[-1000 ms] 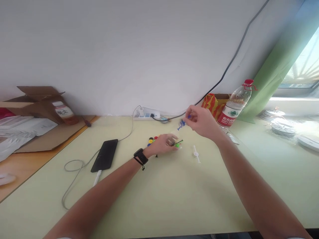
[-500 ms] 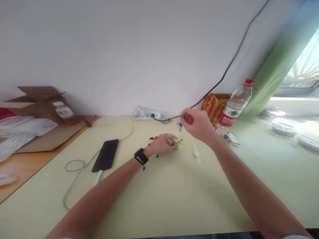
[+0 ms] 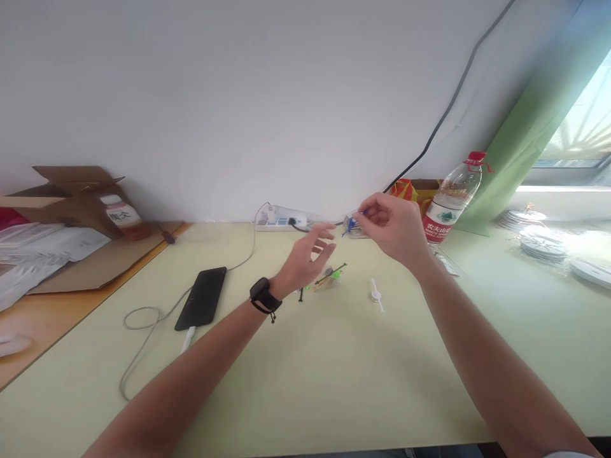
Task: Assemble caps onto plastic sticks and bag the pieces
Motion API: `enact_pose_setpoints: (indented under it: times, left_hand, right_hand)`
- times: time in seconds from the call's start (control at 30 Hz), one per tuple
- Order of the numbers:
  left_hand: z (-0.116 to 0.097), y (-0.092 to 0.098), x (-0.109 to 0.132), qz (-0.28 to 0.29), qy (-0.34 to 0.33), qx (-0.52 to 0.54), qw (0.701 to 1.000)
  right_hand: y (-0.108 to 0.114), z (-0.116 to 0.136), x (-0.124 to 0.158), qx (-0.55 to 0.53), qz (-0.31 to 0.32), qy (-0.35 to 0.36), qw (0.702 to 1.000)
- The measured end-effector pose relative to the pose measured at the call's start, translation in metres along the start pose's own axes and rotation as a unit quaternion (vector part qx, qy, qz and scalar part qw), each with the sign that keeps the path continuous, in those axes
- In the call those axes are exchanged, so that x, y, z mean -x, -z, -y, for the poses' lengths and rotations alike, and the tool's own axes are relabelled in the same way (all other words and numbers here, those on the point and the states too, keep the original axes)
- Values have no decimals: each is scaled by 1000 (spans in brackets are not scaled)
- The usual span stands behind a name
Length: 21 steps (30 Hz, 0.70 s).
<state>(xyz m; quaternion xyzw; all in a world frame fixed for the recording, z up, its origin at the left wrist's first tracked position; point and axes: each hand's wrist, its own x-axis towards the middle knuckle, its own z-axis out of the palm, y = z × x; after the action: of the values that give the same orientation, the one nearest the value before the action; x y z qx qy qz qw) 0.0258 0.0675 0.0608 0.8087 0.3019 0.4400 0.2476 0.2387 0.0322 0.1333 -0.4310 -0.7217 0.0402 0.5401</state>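
Note:
My right hand [image 3: 389,226] is raised near the back of the table, thumb and fingers pinched on a small blue plastic piece [image 3: 353,222] that looks like a spinner arrow. My left hand [image 3: 308,257], with a black watch on its wrist, hovers with its fingers apart and nothing between them. Below and right of it lie thin green and black arrow pieces [image 3: 331,273] with other small coloured parts, partly hidden by the hand. A white spinner arrow [image 3: 376,296] with a round middle rests apart on the table, below my right hand.
A power strip [image 3: 277,219] lies against the wall. To the left are a phone [image 3: 201,299] on a cable, a tea bottle [image 3: 125,217] and a cardboard box [image 3: 71,197]. A large water bottle [image 3: 449,207] and white discs [image 3: 544,243] stand on the right.
My left hand has lifted off the small parts and opened, uncovering some of them. My right hand has shifted slightly right and up with the blue piece.

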Motion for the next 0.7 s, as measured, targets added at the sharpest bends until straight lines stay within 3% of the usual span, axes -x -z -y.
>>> enact_pose_setpoints:
  times: [0.23,0.5,0.7]
  left_hand:
    - [-5,4,1,29,-104,-117,987]
    - [0,0,1,15,-64,-160,985]
    - [-2,3,-3,8,-65,-176,982]
  right_hand:
    - [12,2,-1,-42,53,-58,996]
    - [27,11,-3,-78,101,-81,989]
    - [24,11,-2,-57,140,-57,987]
